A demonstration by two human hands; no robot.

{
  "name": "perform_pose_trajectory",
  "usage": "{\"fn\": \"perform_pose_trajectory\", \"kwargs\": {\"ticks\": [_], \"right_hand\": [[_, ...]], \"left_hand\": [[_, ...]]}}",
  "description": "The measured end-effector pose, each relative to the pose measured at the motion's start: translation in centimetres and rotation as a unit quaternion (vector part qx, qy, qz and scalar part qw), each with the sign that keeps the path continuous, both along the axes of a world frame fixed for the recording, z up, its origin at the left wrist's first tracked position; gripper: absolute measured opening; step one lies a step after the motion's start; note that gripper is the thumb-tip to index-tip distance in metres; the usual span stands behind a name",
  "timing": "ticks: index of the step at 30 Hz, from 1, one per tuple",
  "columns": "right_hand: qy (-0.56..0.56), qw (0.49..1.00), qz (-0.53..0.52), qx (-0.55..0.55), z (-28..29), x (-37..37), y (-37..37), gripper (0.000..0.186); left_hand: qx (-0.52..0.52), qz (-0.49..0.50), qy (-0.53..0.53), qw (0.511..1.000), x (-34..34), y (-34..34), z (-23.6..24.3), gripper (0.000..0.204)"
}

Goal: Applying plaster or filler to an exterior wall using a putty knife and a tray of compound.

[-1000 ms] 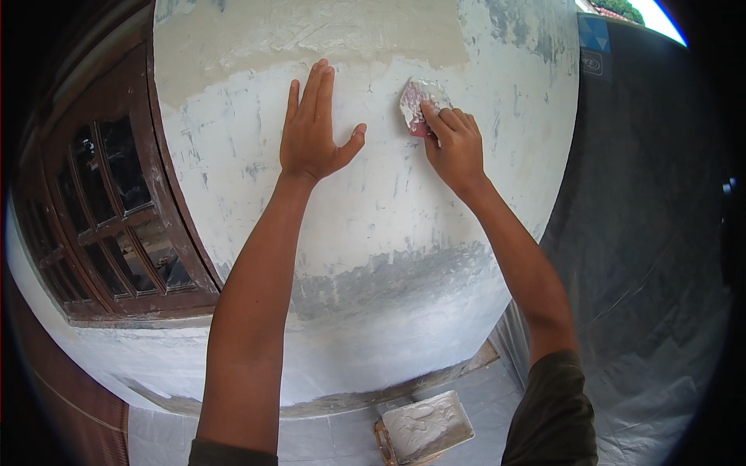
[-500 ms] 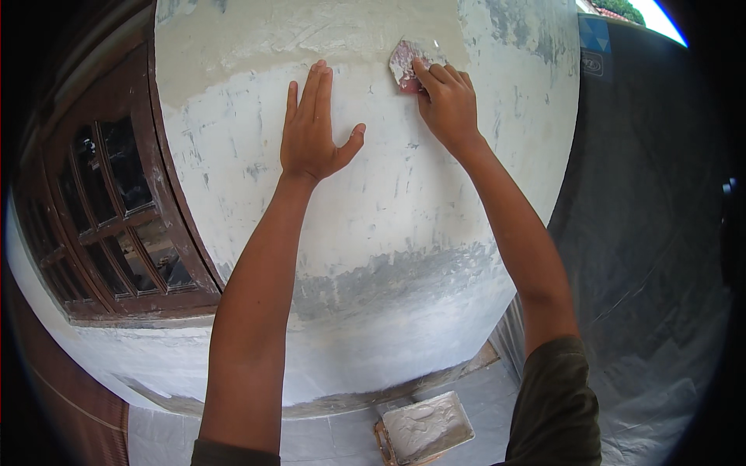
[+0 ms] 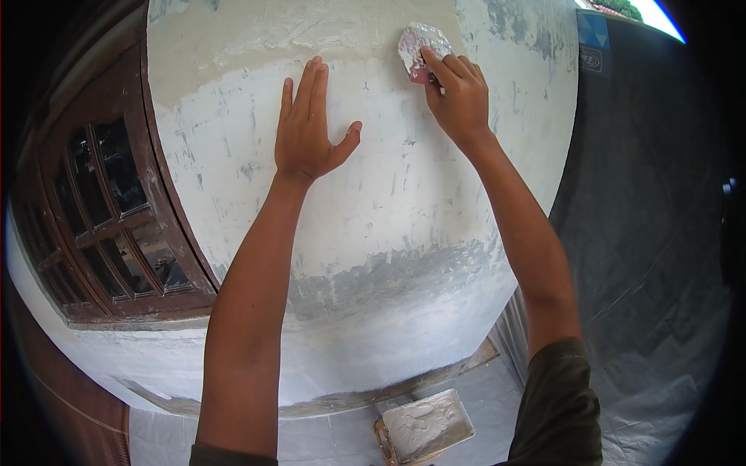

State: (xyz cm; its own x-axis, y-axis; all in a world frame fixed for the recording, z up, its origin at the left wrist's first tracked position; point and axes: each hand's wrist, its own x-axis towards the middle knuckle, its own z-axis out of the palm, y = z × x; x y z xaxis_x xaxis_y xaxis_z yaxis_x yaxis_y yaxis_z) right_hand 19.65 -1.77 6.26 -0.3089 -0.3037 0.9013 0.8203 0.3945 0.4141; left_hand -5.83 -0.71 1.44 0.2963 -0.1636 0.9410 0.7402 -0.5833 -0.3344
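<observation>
Head view: my left hand (image 3: 311, 128) is above the middle of the frame, palm laid flat on the pale wall (image 3: 373, 186), fingers pointing up and thumb spread out to the right. My right hand (image 3: 460, 97), at upper centre-right, pinches the reddish scraper (image 3: 423, 48) between thumb and fingers, index finger pressed along its face, which is smeared with white paste. The scraper sits at top centre-right, over the right end of a beige coat (image 3: 256, 39); I cannot tell whether its edge touches the wall. At bottom centre-right, a tray (image 3: 439, 448) holds paste (image 3: 423, 423). A brown window (image 3: 120, 217) fills the left; a dark sheet (image 3: 645, 194) hangs on the right.
</observation>
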Motion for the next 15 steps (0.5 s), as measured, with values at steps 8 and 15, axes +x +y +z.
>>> {"fn": "perform_pose_trajectory", "kwargs": {"ticks": [8, 15], "right_hand": [[0.016, 0.997, -0.075, -0.023, -1.3, 0.0, 1.0, 0.048], [-0.017, 0.994, -0.042, -0.097, -8.0, 0.0, -1.9, 0.052]], "left_hand": [[0.0, 0.004, -0.003, 1.0, 0.1, -0.1, 0.1, 0.09], [-0.008, 0.011, 0.005, 1.0, 0.1, -0.1, -0.1, 0.091]]}}
